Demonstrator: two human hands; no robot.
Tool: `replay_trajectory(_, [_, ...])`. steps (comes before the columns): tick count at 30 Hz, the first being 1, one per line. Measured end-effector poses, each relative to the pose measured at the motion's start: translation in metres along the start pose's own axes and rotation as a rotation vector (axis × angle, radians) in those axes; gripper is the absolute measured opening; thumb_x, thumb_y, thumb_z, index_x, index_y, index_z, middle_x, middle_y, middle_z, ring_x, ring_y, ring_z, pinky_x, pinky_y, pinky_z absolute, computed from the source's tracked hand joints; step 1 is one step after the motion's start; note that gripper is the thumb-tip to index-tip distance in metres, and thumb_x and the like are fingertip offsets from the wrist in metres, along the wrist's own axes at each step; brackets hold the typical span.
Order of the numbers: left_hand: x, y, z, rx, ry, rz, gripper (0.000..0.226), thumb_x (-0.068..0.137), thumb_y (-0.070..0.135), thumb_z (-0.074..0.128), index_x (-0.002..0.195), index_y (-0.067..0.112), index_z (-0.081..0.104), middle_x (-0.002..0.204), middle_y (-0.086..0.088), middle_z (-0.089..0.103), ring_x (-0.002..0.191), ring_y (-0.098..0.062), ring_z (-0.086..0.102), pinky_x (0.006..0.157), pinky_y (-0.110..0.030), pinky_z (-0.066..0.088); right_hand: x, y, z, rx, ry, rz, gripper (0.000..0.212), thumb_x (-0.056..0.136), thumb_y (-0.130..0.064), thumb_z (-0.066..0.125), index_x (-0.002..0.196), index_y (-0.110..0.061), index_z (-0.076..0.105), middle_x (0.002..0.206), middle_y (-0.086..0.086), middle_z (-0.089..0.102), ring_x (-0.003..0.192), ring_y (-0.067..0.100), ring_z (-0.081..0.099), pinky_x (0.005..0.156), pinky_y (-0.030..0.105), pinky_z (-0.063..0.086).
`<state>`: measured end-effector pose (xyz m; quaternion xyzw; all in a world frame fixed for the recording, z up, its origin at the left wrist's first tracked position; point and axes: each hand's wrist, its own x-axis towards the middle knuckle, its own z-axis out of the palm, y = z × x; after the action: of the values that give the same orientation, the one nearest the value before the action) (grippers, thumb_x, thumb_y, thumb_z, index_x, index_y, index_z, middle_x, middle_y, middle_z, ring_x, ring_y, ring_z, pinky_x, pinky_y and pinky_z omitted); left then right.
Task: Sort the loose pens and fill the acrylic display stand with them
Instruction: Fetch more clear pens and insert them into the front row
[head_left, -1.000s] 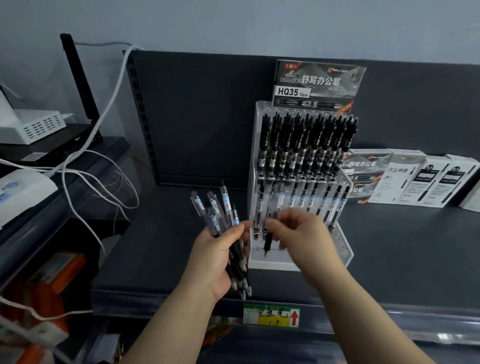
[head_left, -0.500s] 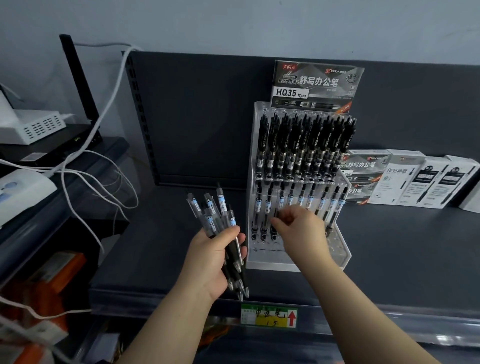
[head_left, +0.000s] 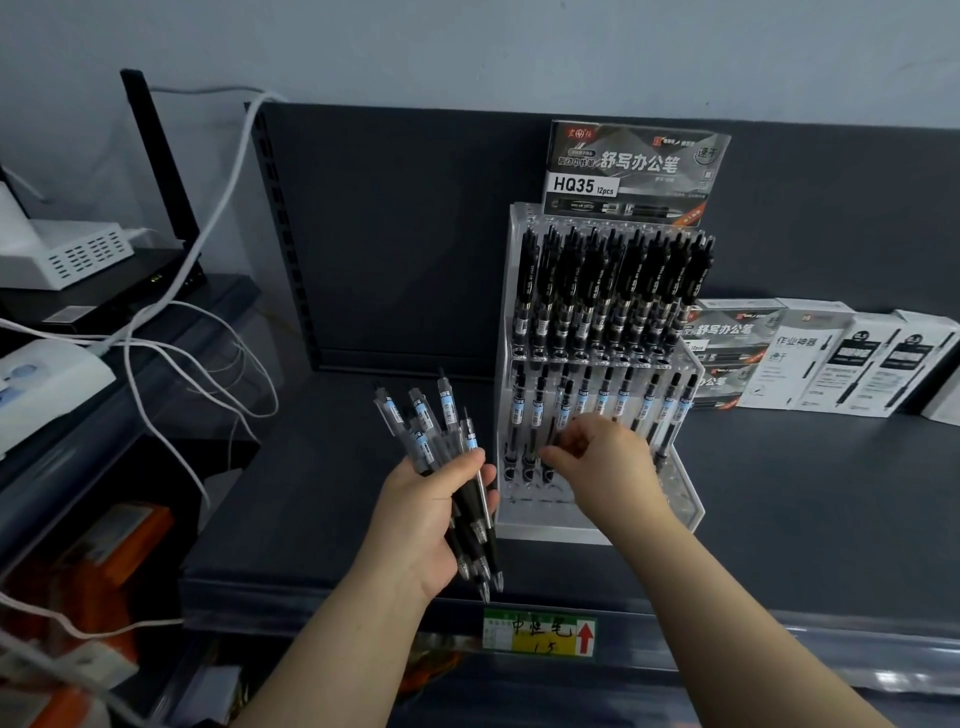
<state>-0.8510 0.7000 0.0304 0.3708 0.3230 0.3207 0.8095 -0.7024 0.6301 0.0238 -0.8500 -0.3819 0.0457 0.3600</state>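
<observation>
A clear acrylic display stand (head_left: 680, 512) sits on the dark shelf, its upper tier packed with black pens (head_left: 613, 286) and its lower tier holding a row of clear-barrelled pens (head_left: 602, 400). My left hand (head_left: 431, 519) grips a bundle of several loose clear pens (head_left: 441, 431), tips pointing down, just left of the stand. My right hand (head_left: 602, 462) reaches into the lower tier with fingertips pinched on a pen (head_left: 563, 410) standing in the third slot from the left.
Boxed pens (head_left: 831, 358) line the shelf to the right of the stand. A product card (head_left: 634, 171) tops the stand. White cables (head_left: 197, 332) and devices lie on the left. A price label (head_left: 540, 631) hangs on the shelf's front edge.
My right hand has moved up and forward from the stand's base to the lower tier and set the pen upright in a slot. My left hand has barely shifted.
</observation>
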Motion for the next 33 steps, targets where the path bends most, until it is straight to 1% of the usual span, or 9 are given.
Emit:
replay_trajectory(2, [0.000, 0.000, 0.001, -0.010, -0.017, -0.008, 0.009, 0.084, 0.002, 0.065, 0.091, 0.009, 0.063, 0.065, 0.000, 0.069, 0.067, -0.013, 0.069, 0.067, -0.031, 0.058, -0.004, -0.001, -0.002, 0.023, 0.014, 0.003, 0.020, 0.082, -0.025, 0.070, 0.076, -0.017, 0.053, 0.070, -0.005, 0.056, 0.066, 0.012, 0.055, 0.056, 0.018, 0.041])
replay_trajectory(5, [0.000, 0.000, 0.001, 0.001, -0.033, -0.006, 0.010, 0.083, 0.004, 0.065, 0.091, 0.009, 0.063, 0.067, -0.002, 0.070, 0.070, -0.016, 0.068, 0.071, -0.035, 0.057, -0.020, -0.008, -0.006, 0.117, 0.094, -0.004, 0.021, 0.082, -0.027, 0.069, 0.073, -0.019, 0.052, 0.068, -0.004, 0.058, 0.061, 0.006, 0.053, 0.050, 0.015, 0.037])
replay_trajectory(11, [0.002, -0.004, 0.005, 0.058, -0.024, 0.003, 0.026, 0.078, 0.011, 0.070, 0.102, 0.005, 0.066, 0.085, -0.009, 0.070, 0.080, -0.025, 0.068, 0.063, -0.035, 0.054, -0.044, -0.030, -0.005, 0.346, -0.293, -0.061, 0.008, 0.084, -0.029, 0.067, 0.079, -0.024, 0.067, 0.064, -0.008, 0.062, 0.053, -0.005, 0.052, 0.051, 0.009, 0.043])
replay_trajectory(15, [-0.002, -0.007, 0.009, 0.054, -0.032, 0.000, 0.019, 0.081, 0.012, 0.068, 0.099, 0.007, 0.068, 0.086, -0.008, 0.073, 0.083, -0.025, 0.070, 0.061, -0.034, 0.054, -0.044, -0.028, -0.007, 0.350, -0.286, -0.021, 0.009, 0.085, -0.026, 0.066, 0.079, -0.019, 0.070, 0.065, -0.006, 0.065, 0.051, -0.004, 0.053, 0.049, 0.009, 0.043])
replay_trajectory(18, [-0.003, -0.008, 0.011, 0.023, -0.040, -0.007, 0.007, 0.084, 0.011, 0.065, 0.090, 0.012, 0.068, 0.084, -0.006, 0.074, 0.079, -0.021, 0.069, 0.059, -0.032, 0.051, -0.045, -0.026, -0.012, 0.418, -0.271, 0.018, 0.013, 0.086, -0.025, 0.064, 0.075, -0.020, 0.069, 0.063, -0.004, 0.063, 0.049, 0.001, 0.050, 0.050, 0.016, 0.044])
replay_trajectory(21, [-0.002, -0.007, 0.010, 0.004, -0.027, -0.007, 0.011, 0.086, 0.008, 0.062, 0.096, 0.007, 0.067, 0.083, -0.004, 0.074, 0.073, -0.013, 0.070, 0.062, -0.030, 0.052, -0.040, -0.021, -0.020, 0.516, -0.152, 0.093, 0.011, 0.087, -0.025, 0.062, 0.077, -0.020, 0.066, 0.065, -0.002, 0.064, 0.050, 0.007, 0.050, 0.051, 0.020, 0.046])
replay_trajectory(26, [-0.001, -0.007, 0.006, -0.021, -0.009, -0.034, 0.013, 0.087, 0.008, 0.062, 0.099, 0.004, 0.065, 0.079, -0.006, 0.071, 0.069, -0.013, 0.067, 0.063, -0.030, 0.054, -0.022, -0.009, -0.031, 0.565, 0.214, 0.140, 0.005, 0.086, -0.024, 0.065, 0.087, -0.020, 0.067, 0.069, -0.006, 0.066, 0.053, -0.001, 0.055, 0.052, 0.019, 0.046])
replay_trajectory(28, [-0.002, -0.007, 0.006, -0.024, -0.004, -0.040, 0.010, 0.086, 0.007, 0.062, 0.095, 0.006, 0.064, 0.076, -0.007, 0.068, 0.069, -0.015, 0.065, 0.064, -0.031, 0.054, -0.019, -0.006, -0.030, 0.519, 0.239, 0.143, 0.006, 0.086, -0.027, 0.065, 0.087, -0.021, 0.066, 0.070, -0.007, 0.066, 0.056, 0.003, 0.056, 0.052, 0.020, 0.043])
replay_trajectory(33, [-0.003, -0.008, 0.004, -0.010, -0.009, -0.046, 0.009, 0.085, 0.004, 0.063, 0.094, 0.004, 0.064, 0.076, -0.008, 0.066, 0.071, -0.018, 0.064, 0.066, -0.032, 0.052, -0.014, -0.006, -0.026, 0.402, 0.244, 0.098, 0.005, 0.088, -0.027, 0.063, 0.088, -0.021, 0.063, 0.068, -0.011, 0.062, 0.055, 0.001, 0.054, 0.045, 0.007, 0.040])
